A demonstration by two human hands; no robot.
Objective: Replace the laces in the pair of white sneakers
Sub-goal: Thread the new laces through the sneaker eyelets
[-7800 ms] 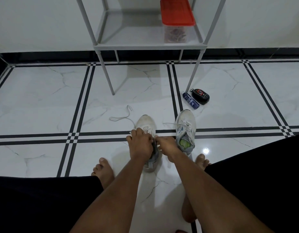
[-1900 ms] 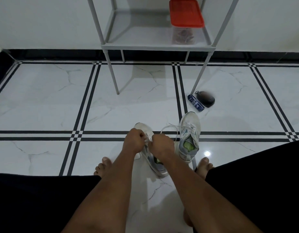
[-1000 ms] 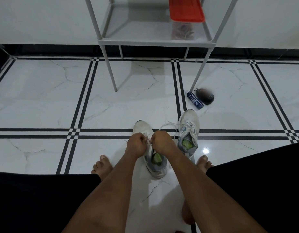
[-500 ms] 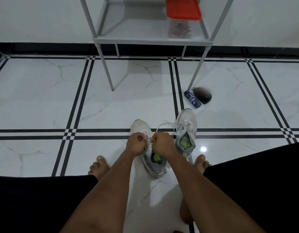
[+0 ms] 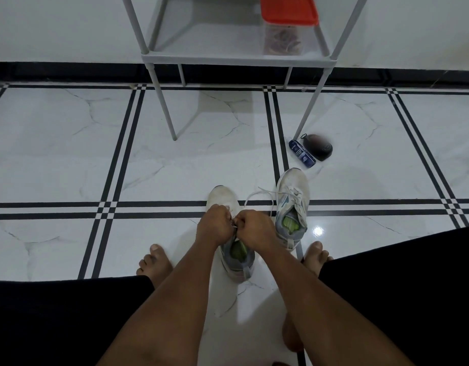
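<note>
**Both hands closed on the lace over the left sneaker's eyelets**

The left sneaker (image 5: 232,243) is set on the tiled floor (image 5: 69,159) directly ahead of the seated person, between the two bare feet. Its long axis is run away from the person, toe toward the black double line across the floor and heel toward the knees, with a slight lean of the heel to the right. Both hands are held right over its eyelet row, so the work lies straight below the fingers and neither hand is clearly nearer. The left hand (image 5: 215,225) is curled tight, and the right hand (image 5: 250,226) likewise; the two fists are nearly touching, and a short piece of white lace (image 5: 234,226) is seen pinched in the gap between them. Which eyelet is being served cannot be told, since the knuckles cover the row.

The right sneaker (image 5: 292,207) is stood just beside, to the right and a little farther from the person, on a parallel axis. It is laced, with a loose lace end (image 5: 257,195) trailed leftward toward the left sneaker's toe.

Judged from this, the next pull is best made along the shoe's axis, with the fists parted sideways to draw the lace through.

Farther off, near a leg of the grey shelf rack (image 5: 236,58), a blue tube (image 5: 302,154) and a dark round case (image 5: 319,147) are laid. A red-lidded container (image 5: 283,25) is kept on the rack.
</note>
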